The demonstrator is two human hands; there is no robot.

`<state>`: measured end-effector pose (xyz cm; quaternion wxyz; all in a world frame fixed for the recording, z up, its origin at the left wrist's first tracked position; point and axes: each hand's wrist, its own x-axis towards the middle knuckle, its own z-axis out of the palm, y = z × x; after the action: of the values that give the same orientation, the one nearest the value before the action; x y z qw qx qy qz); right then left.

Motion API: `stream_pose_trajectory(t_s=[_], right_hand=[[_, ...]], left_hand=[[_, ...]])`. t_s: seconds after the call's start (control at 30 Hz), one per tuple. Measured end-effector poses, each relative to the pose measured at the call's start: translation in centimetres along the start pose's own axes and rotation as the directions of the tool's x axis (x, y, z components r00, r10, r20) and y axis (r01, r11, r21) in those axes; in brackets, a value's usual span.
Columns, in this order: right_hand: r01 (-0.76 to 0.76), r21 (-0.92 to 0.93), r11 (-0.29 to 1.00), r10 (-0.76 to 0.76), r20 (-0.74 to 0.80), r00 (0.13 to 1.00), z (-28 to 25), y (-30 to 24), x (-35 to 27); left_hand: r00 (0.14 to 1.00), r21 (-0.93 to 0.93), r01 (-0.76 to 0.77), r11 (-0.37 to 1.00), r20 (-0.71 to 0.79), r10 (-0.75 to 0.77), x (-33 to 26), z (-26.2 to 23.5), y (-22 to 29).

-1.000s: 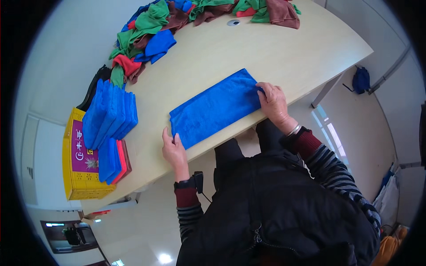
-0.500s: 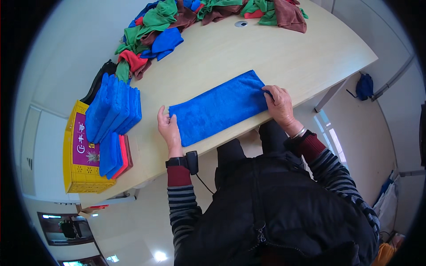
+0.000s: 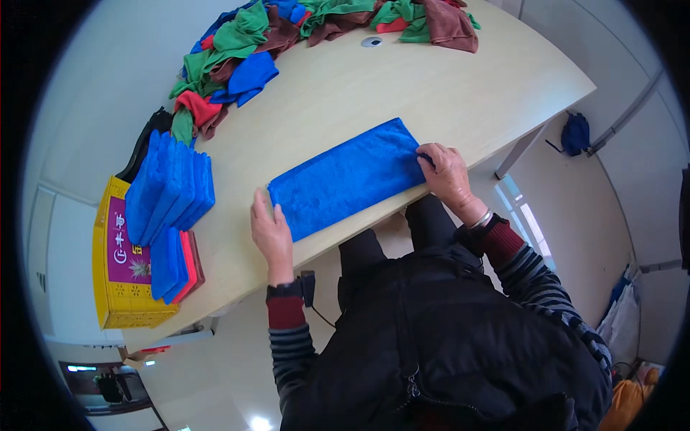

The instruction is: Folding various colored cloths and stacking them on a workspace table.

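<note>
A blue towel (image 3: 345, 178), folded into a long flat strip, lies slantwise on the table close to its front edge. At its left end rests my left hand (image 3: 272, 233), thumb and fingers apart along the short edge, gripping nothing that I can see. My right hand (image 3: 447, 174) has its fingers bent and pinched over the towel's right end. Between the hands the cloth is flat, its surface lightly rumpled near the right hand.
On the pale table (image 3: 316, 100), folded blue towels (image 3: 172, 190) stand stacked at left against a yellow box (image 3: 129, 312), with a red folded towel (image 3: 188, 262) beside them. A loose heap of green, brown, red and blue cloths (image 3: 244, 32) lines the far edge.
The view has shifted, so the table and boxes sit further left. My left hand's fingers have straightened along the towel's end; the right hand keeps its pinch.
</note>
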<state>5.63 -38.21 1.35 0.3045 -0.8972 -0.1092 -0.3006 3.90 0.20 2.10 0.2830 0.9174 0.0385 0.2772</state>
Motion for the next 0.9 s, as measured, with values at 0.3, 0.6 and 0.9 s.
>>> stream_pose_trajectory(t_s=[0.3, 0.6, 0.9], right_hand=[[0.196, 0.148, 0.969, -0.221, 0.178, 0.959, 2.2, -7.7, 2.1], [0.214, -0.051, 0.976, -0.174, 0.417, 0.892, 9.3, -10.3, 1.6], [0.019, -0.288, 0.957, 0.079, 0.325, 0.942, 4.0, 0.2, 4.0]], left_hand=[[0.85, 0.11, -0.376, 0.92, 0.437, 0.295, -0.2, 1.6, 5.1], [0.862, 0.105, -0.288, 0.952, 0.46, 0.21, -0.4, 3.0, 2.4], [0.885, 0.145, -0.276, 0.95, 0.424, 0.193, -0.7, 2.8, 2.8]])
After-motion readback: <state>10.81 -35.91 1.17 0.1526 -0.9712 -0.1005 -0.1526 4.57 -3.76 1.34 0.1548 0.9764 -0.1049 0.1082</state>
